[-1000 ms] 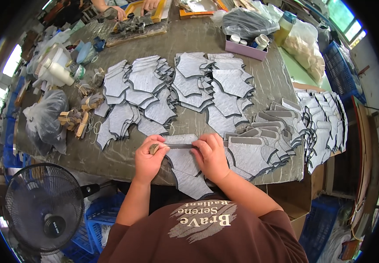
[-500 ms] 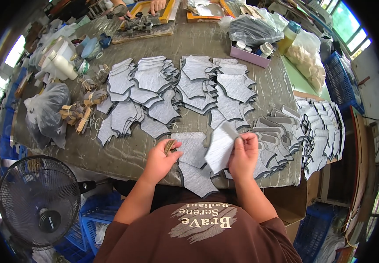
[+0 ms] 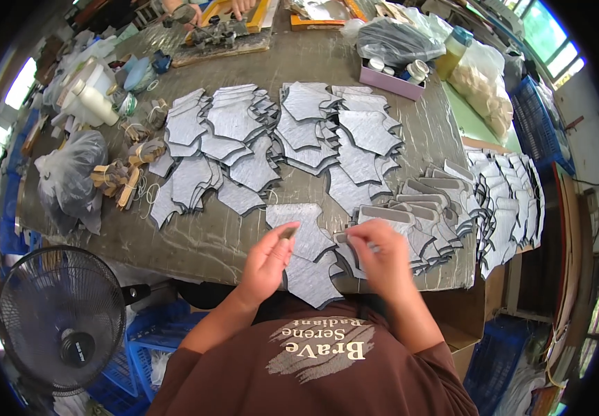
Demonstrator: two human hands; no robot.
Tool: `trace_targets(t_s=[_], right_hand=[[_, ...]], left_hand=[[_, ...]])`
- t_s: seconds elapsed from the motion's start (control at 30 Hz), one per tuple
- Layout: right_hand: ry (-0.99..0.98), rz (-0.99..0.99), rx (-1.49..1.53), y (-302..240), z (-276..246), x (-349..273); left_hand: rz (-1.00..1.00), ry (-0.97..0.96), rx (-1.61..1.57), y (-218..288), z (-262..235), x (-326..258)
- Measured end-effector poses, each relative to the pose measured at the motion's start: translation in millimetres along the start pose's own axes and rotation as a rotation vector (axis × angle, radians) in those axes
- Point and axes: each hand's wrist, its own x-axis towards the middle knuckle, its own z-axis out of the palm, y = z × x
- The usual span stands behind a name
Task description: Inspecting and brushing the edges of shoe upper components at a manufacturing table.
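Observation:
My left hand [image 3: 269, 265] is closed on a small bundle of thin brown strips [image 3: 288, 234], pinched between thumb and fingers. Under and beside it lie two overlapping grey fabric-like cut pieces [image 3: 313, 281] with dark edges, at the table's near edge. My right hand [image 3: 386, 260] hovers over the near end of a row of overlapping grey pieces with folded-looking strips along their tops [image 3: 386, 215]. Its thumb and fingertips are pinched together; whatever is between them, if anything, is hidden. Another grey piece [image 3: 350, 258] lies just beneath those fingers.
Fanned stacks of grey pieces [image 3: 237, 121] cover the table's middle. Bundled brown strips [image 3: 116, 177] and a plastic bag [image 3: 74, 170] lie left. A lilac box of jars [image 3: 393, 80] stands far right. Another person's hands [image 3: 240, 8] work at the back. A fan [image 3: 64, 319] stands near left.
The grey piece my right hand held up is no longer raised; that hand has moved slightly down to the row at the right. My left hand has shifted right with the brown strips.

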Motion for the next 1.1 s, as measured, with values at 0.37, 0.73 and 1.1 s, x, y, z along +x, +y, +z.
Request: trace_targets(t_s=[0.37,0.73,1.1], right_hand=[[-0.173,0.169,0.274,-1,45,2],[-0.226,0.281,0.943,22,57,-1],[-0.178,0.347,1.411,28,67,-1]], left_hand=[[0.434,-0.057,0.716,20,17,3],[-0.063,-0.061,-0.009,2,11,0],[0.380,-0.168,0.545,32,-13,26]])
